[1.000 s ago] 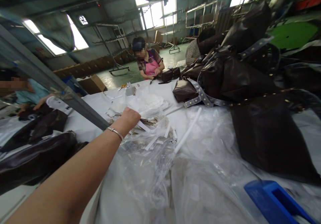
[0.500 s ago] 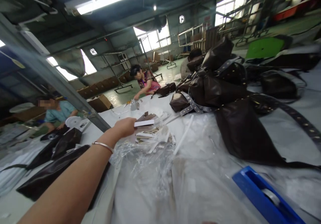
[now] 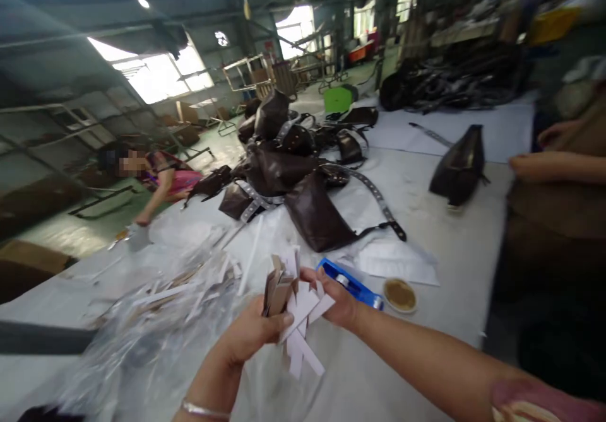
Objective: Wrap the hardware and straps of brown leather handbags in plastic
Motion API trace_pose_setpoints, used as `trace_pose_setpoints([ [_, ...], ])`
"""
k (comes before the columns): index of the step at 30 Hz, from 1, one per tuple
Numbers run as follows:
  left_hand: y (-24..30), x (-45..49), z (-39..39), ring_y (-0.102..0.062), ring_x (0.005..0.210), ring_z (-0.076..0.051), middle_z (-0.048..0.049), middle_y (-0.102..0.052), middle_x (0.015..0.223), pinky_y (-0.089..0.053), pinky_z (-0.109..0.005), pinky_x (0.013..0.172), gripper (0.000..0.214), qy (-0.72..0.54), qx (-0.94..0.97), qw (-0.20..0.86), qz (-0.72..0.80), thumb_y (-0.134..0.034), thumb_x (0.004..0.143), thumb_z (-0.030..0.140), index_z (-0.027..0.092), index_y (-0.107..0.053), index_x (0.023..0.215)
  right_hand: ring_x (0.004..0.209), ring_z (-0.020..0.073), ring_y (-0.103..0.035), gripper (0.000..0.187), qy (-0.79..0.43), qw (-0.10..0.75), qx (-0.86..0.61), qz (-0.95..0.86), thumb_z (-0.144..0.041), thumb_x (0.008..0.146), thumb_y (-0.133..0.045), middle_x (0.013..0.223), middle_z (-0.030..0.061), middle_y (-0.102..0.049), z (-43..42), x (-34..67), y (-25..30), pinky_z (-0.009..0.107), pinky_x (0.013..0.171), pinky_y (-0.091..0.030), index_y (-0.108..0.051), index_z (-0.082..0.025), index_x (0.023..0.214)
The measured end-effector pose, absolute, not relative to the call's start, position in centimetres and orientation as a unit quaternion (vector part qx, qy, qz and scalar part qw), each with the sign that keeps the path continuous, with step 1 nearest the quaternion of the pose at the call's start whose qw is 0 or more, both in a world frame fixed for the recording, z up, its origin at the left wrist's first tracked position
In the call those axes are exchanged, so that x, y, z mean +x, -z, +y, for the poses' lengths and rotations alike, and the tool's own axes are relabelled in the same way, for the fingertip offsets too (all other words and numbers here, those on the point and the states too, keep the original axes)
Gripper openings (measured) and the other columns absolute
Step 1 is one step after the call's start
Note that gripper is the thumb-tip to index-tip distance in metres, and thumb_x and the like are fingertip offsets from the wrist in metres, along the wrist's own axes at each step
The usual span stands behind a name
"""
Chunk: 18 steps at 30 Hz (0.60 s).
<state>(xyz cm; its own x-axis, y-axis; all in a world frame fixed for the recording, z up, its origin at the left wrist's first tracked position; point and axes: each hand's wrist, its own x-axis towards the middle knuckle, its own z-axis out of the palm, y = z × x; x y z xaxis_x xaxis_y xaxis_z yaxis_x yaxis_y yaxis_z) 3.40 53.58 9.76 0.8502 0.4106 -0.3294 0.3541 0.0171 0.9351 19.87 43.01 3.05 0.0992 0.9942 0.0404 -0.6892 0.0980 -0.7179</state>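
My left hand (image 3: 253, 330), with a bangle on its wrist, is closed round a bundle of cardboard strips (image 3: 279, 289), brown and white. My right hand (image 3: 337, 299) touches the bundle's right side, its fingers closed on white strips (image 3: 303, 311) that fan out at several angles. Some strips hang down below both hands. To the left, a heap of loose strips (image 3: 189, 286) lies on crumpled clear plastic (image 3: 127, 340). Just behind my right hand sits a blue tape dispenser (image 3: 353, 286).
Dark brown bags (image 3: 317, 214) with studded straps are piled on the white table (image 3: 454, 252). One bag (image 3: 459, 166) stands apart at right. A round dish (image 3: 400, 294) of brown material is near the dispenser. One person (image 3: 163, 176) works at far left; another person's arm (image 3: 549, 163) shows at right.
The view has swung right. My left hand has come from the strip heap to the front, now with a bundle. My right hand has come into view at the strips.
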Motion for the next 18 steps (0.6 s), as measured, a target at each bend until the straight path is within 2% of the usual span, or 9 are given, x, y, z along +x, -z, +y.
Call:
trace_pose_setpoints([
  [3,-5.9,7.6,49.2,-0.064,0.079,-0.022,-0.0075,-0.071,0.09,-0.051,-0.03,0.071,0.05,-0.034,0.601,0.742,0.295,-0.079,0.07,0.045,0.013,-0.069,0.107,0.104,0.0313,-0.065,0.083,-0.637,0.716,-0.222,-0.177,-0.086,0.084,-0.033,0.107,0.0132,-0.071,38.9,20.8,-2.9,0.044,0.089,-0.052,-0.064,-0.018,0.12],
  [5,-4.0,10.7,46.1,-0.067,0.077,-0.024,-0.0101,-0.073,0.089,-0.054,-0.035,0.073,0.055,-0.051,0.549,0.76,0.345,-0.078,0.069,0.047,0.011,-0.067,0.11,0.099,0.0298,-0.067,0.08,-0.63,0.729,-0.231,-0.135,-0.086,0.084,-0.035,0.101,0.011,-0.072,35.9,22.1,-2.5,0.044,0.086,-0.053,-0.064,-0.02,0.12],
  [8,-2.1,15.7,41.5,-0.071,0.082,-0.032,-0.016,-0.074,0.088,-0.056,-0.044,0.077,0.056,-0.06,0.548,0.729,0.407,-0.071,0.072,0.05,0.007,-0.067,0.108,0.092,0.0277,-0.069,0.071,-0.609,0.721,-0.305,-0.125,-0.076,0.079,-0.059,0.099,0.0093,-0.072,31.6,25.6,-1.5,0.041,0.081,-0.055,-0.059,-0.021,0.125],
  [10,-1.3,19.1,38.7,-0.071,0.092,-0.034,-0.0182,-0.074,0.098,-0.055,-0.045,0.082,0.05,-0.084,0.573,0.694,0.428,-0.068,0.076,0.045,0.009,-0.066,0.11,0.088,0.0266,-0.07,0.076,-0.597,0.678,-0.401,-0.155,-0.065,0.071,-0.075,0.1,0.009,-0.072,29.5,28.5,-0.7,0.039,0.077,-0.056,-0.055,-0.021,0.129],
  [12,-0.7,22.2,36.5,-0.069,0.1,-0.034,-0.0178,-0.073,0.106,-0.054,-0.045,0.088,0.042,-0.108,0.603,0.662,0.432,-0.066,0.078,0.036,0.012,-0.065,0.112,0.087,0.0266,-0.07,0.079,-0.589,0.611,-0.493,-0.191,-0.056,0.066,-0.081,0.101,0.0091,-0.072,28.4,31.7,0.1,0.038,0.076,-0.057,-0.052,-0.02,0.13],
  [14,-0.2,25.0,35.2,-0.068,0.104,-0.032,-0.0148,-0.074,0.107,-0.053,-0.041,0.091,0.039,-0.121,0.632,0.645,0.413,-0.068,0.074,0.026,0.015,-0.066,0.111,0.089,0.0268,-0.07,0.072,-0.571,0.558,-0.563,-0.214,-0.048,0.069,-0.078,0.1,0.0089,-0.073,28.3,35.0,0.9,0.039,0.079,-0.057,-0.053,-0.018,0.129],
  [18,0.8,28.1,34.8,-0.062,0.115,-0.032,-0.0141,-0.068,0.12,-0.049,-0.04,0.099,0.059,-0.135,0.676,0.608,0.394,-0.073,0.065,0.017,0.017,-0.057,0.122,0.098,0.0273,-0.068,0.058,-0.502,0.462,-0.674,-0.282,-0.027,0.07,-0.07,0.104,0.0086,-0.073,30.9,40.5,2.2,0.037,0.084,-0.055,-0.057,-0.014,0.125],
])
